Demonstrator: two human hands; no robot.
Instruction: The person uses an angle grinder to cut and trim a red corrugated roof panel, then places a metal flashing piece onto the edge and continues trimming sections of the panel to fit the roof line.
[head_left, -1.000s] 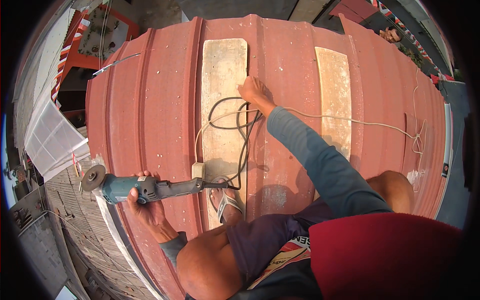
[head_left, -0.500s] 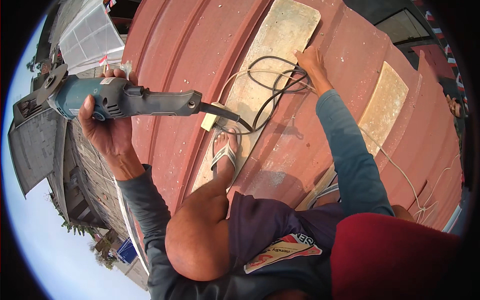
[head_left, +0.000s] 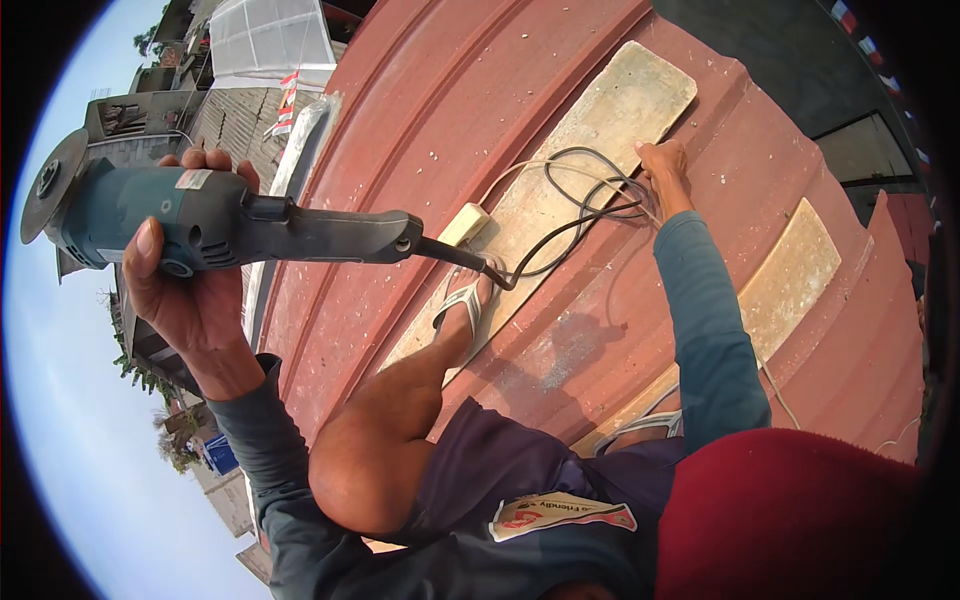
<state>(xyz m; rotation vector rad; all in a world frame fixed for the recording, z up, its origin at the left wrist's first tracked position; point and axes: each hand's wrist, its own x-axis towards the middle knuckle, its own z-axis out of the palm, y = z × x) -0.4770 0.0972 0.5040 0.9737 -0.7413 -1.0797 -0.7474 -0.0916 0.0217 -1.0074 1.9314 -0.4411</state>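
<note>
A teal and black angle grinder [head_left: 160, 215] is gripped around its body by my left hand [head_left: 195, 270], raised at the left. Its thin disc [head_left: 55, 185] is at the far left end, and its black cord [head_left: 575, 225] droops from the handle into loose loops. These loops lie across a long, worn, pale board [head_left: 610, 110] on the red roof. My right hand [head_left: 665, 175] is closed at the board's right edge, beside the loops; whatever its curled fingers hold is hidden. A cream power-strip-like block [head_left: 465, 225] joined to a pale wire rests on the board near my sandalled foot [head_left: 470, 300].
Ribbed red metal roofing [head_left: 400, 150] slopes around me. A second pale board [head_left: 790, 270] lies at the right, with a thin wire below it. Beyond the roof's left edge are lower grey roofs [head_left: 235, 130] and open sky. A dark drop shows at the upper right.
The whole view has shifted and tilted. The grinder, still in my left hand, sits a little further left and lower in the picture. My right hand remains at the board's edge.
</note>
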